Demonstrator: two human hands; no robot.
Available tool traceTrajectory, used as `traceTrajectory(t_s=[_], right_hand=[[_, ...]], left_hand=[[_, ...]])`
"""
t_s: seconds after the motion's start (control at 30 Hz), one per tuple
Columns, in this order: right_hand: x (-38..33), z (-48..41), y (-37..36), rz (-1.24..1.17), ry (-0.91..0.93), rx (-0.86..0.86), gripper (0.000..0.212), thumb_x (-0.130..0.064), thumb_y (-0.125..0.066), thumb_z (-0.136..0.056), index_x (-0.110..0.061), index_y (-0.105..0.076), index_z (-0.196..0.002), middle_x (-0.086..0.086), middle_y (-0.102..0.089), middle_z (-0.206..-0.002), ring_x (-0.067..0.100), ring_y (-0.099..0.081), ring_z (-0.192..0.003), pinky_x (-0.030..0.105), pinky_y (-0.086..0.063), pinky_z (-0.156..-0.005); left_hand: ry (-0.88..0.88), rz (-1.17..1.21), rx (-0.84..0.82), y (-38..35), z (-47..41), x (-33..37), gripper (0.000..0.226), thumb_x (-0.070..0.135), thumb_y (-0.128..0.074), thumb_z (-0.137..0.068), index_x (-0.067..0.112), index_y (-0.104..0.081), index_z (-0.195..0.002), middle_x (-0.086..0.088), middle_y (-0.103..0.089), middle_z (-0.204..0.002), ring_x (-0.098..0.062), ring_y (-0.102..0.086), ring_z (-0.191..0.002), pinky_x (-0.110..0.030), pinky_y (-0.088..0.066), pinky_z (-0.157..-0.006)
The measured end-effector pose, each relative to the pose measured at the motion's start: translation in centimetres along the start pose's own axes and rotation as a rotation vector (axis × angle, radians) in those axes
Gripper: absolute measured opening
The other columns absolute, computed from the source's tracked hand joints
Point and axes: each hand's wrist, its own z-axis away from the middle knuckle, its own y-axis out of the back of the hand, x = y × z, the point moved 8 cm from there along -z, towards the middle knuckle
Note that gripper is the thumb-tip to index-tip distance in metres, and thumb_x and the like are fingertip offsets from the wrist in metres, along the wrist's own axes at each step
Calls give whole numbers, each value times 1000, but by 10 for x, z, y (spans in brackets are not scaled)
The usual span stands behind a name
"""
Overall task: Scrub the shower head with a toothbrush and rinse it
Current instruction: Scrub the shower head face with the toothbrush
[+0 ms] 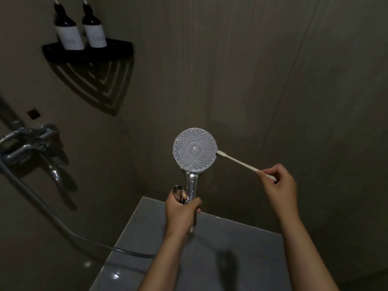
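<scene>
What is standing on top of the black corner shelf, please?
Two dark bottles with pale labels stand side by side on the black corner shelf. Their tops are cut off by the picture's edge, and the label text is unreadable.

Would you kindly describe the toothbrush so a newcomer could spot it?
Find the round shower head held up at centre. Touching its right rim is the toothbrush, a thin pale stick slanting down into the right hand; nothing else here is that slender and white.
</scene>
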Motion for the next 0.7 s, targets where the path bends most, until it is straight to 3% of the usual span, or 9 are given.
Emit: traceTrajectory(t_s=[0.23, 0.4, 0.7], right_hand=[[-23, 8, -21, -82, 60, -89, 18, -10, -68, -83, -3, -55, -72, 13, -57, -65, 9, -45, -58, 18, -34, -51], [-31, 17, -47, -47, 82, -109, 19, -11, -68, -82, -7, -53, -70, -5, -55, -59, -4, -49, -51, 9, -35, -48], [-8, 17, -36, -28, 35, -59, 23, -10, -68, -82, -7, -51, -67, -7, -51, -55, -5, -46, -48, 8, -33, -46]], left_hand=[[-10, 9, 37, 3, -4, 4, 37, -10, -69, -66, 16, -43, -68, 5, -53, -51, -8, -55, -41, -17, -44, -41], [-23, -6, 0, -3, 0, 1, 38, -10, -69, -66, 18, -42, -66, 5, -52, -52, -8, -54, -42, -18, -46, -44], [-22, 2, 35, 4, 0, 4, 36, -11, -69, -66, 14, -43, -69, -5, -52, -57, -8, -52, -41, -18, -44, -42]])
